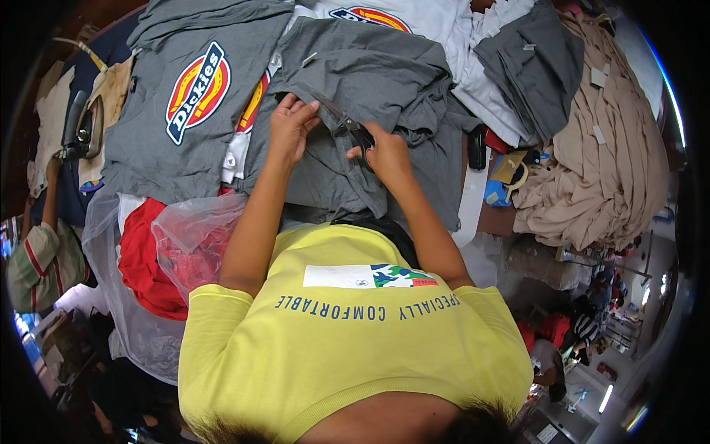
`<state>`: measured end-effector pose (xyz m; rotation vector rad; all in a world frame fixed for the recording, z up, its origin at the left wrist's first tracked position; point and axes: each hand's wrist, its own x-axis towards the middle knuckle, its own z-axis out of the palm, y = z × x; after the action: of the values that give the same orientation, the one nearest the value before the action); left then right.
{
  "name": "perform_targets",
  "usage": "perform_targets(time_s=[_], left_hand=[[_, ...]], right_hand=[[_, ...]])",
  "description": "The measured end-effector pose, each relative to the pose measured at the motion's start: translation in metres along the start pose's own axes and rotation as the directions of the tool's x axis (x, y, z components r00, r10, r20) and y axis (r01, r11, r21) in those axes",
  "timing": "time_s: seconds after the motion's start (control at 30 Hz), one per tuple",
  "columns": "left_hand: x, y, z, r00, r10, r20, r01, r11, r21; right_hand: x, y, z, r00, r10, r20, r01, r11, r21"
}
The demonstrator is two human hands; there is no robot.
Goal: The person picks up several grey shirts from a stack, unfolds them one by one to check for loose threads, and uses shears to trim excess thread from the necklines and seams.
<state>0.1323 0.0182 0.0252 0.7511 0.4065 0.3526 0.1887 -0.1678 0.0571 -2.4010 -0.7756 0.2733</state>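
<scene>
A grey T-shirt (370, 70) lies spread and rumpled on the work surface in front of me. My left hand (292, 126) pinches an edge of it between thumb and fingertips. In my right hand (386, 154) is a pair of scissors (356, 132) with dark handles, the fingers wrapped round them. The blades point up and left, over the cloth, close to the left fingertips. Whether they touch the fabric I cannot tell. Left of my left hand lies another grey T-shirt (140, 118) with a red, yellow and blue print.
White shirts (458, 44) and a folded dark grey garment (536, 66) lie beyond. At right are a beige fabric pile (592, 170), a tape roll (516, 176) and a black object (477, 148). A clear plastic bag (196, 237) holds red cloth. A co-worker's hand (53, 166) reaches an iron (92, 129).
</scene>
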Motion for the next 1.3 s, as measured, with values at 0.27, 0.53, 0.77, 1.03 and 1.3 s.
perform_targets(time_s=[0.27, 0.53, 0.77, 1.03, 1.3], left_hand=[[0.000, 0.006, 0.005, 0.999, 0.004, -0.036, -0.002, 0.999, 0.044], [0.004, 0.001, -0.005, 1.000, 0.024, -0.006, -0.024, 1.000, 0.010], [0.013, 0.007, -0.011, 1.000, 0.017, -0.024, -0.017, 1.000, -0.022], [0.006, 0.010, -0.003, 0.999, 0.047, -0.001, -0.047, 0.999, 0.017], [0.016, 0.010, -0.016, 0.999, 0.036, -0.033, -0.037, 0.998, -0.047]], right_hand=[[0.005, -0.016, -0.006, 0.999, -0.007, 0.036, 0.008, 1.000, -0.024], [0.012, -0.016, -0.005, 0.998, 0.012, 0.067, -0.013, 1.000, 0.007], [0.010, -0.003, 0.003, 0.999, -0.048, 0.019, 0.048, 0.999, 0.001], [0.021, -0.029, -0.006, 0.998, -0.020, 0.062, 0.023, 0.998, -0.057], [0.017, -0.013, 0.002, 0.999, -0.033, 0.030, 0.034, 0.999, -0.011]])
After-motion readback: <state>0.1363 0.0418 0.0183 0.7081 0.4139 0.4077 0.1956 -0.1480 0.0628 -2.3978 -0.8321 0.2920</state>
